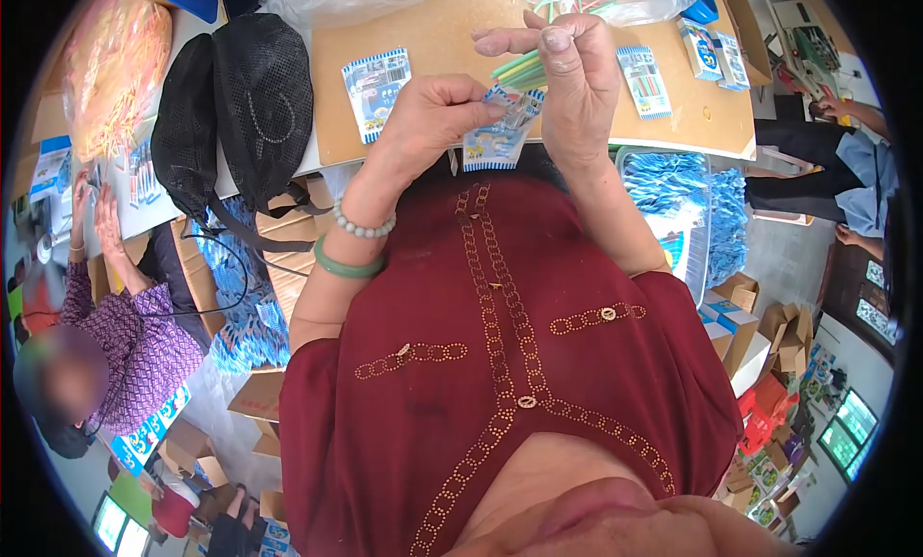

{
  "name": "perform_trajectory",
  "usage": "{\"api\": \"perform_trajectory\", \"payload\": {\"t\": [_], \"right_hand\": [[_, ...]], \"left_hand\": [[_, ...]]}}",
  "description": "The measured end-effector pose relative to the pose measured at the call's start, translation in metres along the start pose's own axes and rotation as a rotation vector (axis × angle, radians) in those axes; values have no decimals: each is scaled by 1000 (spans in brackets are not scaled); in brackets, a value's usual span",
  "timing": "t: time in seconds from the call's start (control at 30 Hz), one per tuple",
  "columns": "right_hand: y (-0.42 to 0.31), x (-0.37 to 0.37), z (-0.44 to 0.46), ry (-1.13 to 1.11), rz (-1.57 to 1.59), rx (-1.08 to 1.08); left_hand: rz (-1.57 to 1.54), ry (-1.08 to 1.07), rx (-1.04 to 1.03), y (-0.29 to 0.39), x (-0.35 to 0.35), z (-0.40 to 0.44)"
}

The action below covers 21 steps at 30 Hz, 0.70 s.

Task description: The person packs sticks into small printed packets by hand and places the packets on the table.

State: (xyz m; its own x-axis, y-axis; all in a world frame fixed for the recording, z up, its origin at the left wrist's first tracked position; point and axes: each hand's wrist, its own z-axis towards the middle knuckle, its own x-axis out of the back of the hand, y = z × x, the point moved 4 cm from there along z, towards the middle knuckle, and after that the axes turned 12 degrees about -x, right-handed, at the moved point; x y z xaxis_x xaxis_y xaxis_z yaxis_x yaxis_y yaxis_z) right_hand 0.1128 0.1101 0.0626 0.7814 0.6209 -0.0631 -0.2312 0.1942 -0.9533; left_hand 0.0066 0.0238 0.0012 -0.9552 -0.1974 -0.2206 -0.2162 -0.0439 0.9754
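My left hand [437, 120], with a beaded bracelet and a green bangle at its wrist, pinches a small clear packet [495, 146] printed in blue and white. A bunch of thin green and yellow straw-like sticks [524, 72] is gripped in my right hand [582, 86], their ends at the packet's upper edge. Whether the ends are inside the packet I cannot tell. One similar packet [378, 94] lies flat to the left of my hands, and a filled packet [644, 81] with coloured sticks lies to the right.
A plastic bag [385, 1] with loose sticks spans the table's far edge. Small boxes [700, 49] stand at the right. Below them is a clear bin [663, 201] of blue packets. A black mesh bag [236, 105] lies left, near a co-worker's hands [106, 221].
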Motion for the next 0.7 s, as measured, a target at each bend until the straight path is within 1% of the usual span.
{"api": "perform_trajectory", "payload": {"t": [0.07,0.17,0.3,0.4,0.47,0.53,0.57,0.6,0.63,0.67,0.7], "right_hand": [[1,1,-1,5,-7,-12],[4,4,-4,19,-27,-40],[10,6,-6,35,-10,-84],[18,7,-6,-119,-11,-216],[20,4,-8,-133,-66,-225],[23,1,-8,-142,-177,-233],[23,0,-7,-189,-311,-147],[26,2,-6,-211,-460,-56],[31,1,-8,-192,-566,102],[34,-2,-9,-162,-688,256],[46,-1,-6,-171,-558,66]], "left_hand": [[-22,-4,8,1,0,-1],[-146,-11,36,0,0,-2],[-141,18,27,4,-2,-2],[-139,21,10,1,0,-2],[-136,19,0,-1,2,-3],[56,64,6,0,7,-6],[157,63,-2,3,7,-3],[145,87,28,6,5,-3],[135,89,48,9,2,-4],[142,121,11,9,1,-1],[146,153,-24,6,1,2]]}}
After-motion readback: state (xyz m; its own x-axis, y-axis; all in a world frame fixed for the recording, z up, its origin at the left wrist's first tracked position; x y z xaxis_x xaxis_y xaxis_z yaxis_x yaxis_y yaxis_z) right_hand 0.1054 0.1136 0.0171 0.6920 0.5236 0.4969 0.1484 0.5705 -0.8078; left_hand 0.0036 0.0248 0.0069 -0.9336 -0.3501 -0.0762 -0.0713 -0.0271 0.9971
